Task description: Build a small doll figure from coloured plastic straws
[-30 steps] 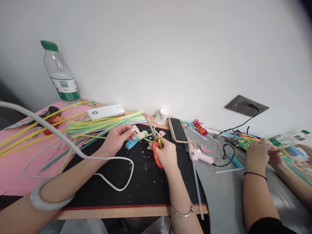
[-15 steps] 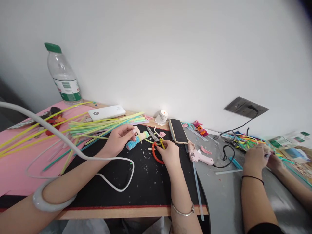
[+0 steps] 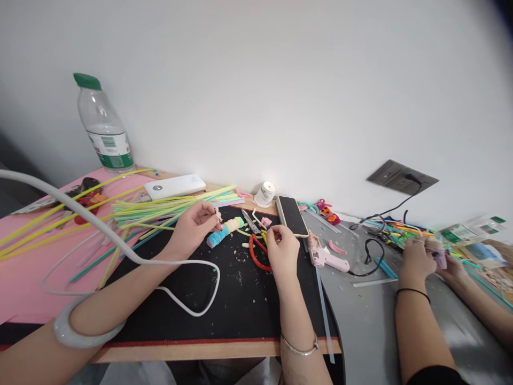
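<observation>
Pale piece point(image 3: 218, 215): small, pinched at the fingertips of the left hand point(image 3: 196, 227), over the far part of the black mat point(image 3: 236, 307).
Left hand: thumb and fingers drawn together on that piece, with hardly any gap.
Striped roll point(image 3: 226, 231): blue, cream and green, lying slantwise on the mat just right of the left fingertips – whether they touch it, I cannot tell.
Scissors point(image 3: 256, 258): on the mat right of the roll, blades parted a little and pointing far, red-orange and yellow handles near.
Right hand point(image 3: 284, 248): fingers curled, thumb close to forefinger, beside the handles – a grip on anything cannot be told.
Phone point(image 3: 292, 215): far and right of the scissors.
Glue gun point(image 3: 326, 258): right of the right hand.
Pipe cleaners point(image 3: 160, 210): a pastel heap on the far left.
Co-worker's hand point(image 3: 417, 259): well apart on the right, at a purple piece point(image 3: 441, 260).
</observation>
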A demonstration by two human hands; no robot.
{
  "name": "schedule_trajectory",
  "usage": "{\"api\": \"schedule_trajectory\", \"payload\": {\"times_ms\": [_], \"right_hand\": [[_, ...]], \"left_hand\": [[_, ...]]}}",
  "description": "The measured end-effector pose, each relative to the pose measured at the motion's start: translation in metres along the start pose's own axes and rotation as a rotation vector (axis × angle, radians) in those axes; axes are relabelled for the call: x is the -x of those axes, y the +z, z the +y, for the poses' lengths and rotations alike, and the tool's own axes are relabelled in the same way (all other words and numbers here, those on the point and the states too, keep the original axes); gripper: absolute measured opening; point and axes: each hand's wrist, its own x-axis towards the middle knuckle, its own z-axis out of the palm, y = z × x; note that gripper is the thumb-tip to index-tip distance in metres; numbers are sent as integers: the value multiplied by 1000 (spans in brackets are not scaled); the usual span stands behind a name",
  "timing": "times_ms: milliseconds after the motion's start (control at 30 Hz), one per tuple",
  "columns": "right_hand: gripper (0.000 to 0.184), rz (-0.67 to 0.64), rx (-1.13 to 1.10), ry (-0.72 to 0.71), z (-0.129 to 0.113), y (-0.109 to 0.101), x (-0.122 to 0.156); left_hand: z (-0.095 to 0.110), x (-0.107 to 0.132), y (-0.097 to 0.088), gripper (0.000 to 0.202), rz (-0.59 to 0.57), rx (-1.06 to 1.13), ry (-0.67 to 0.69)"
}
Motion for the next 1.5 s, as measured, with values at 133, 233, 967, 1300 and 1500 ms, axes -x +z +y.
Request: {"api": "schedule_trajectory", "payload": {"times_ms": [133,233,967,1300,1500], "right_hand": [[13,-61,0,-93,1,7,0],[15,-192,103,-200,-2,17,0],[11,-304,-8,-111,-8,29,-13],[13,-188,-1041,40,-12,25,-18],[22,-377,-1264,161,-19,18,-16]], "left_hand": [[-3,-3,-2,29,56,4,-20],[-5,-4,-3,36,66,-55,-40],[-8,-4,-7,37,53,-232,-104],[-6,-5,-7,34,25,-246,-177],[1,-2,-4,24,-37,-266,-107]]}}
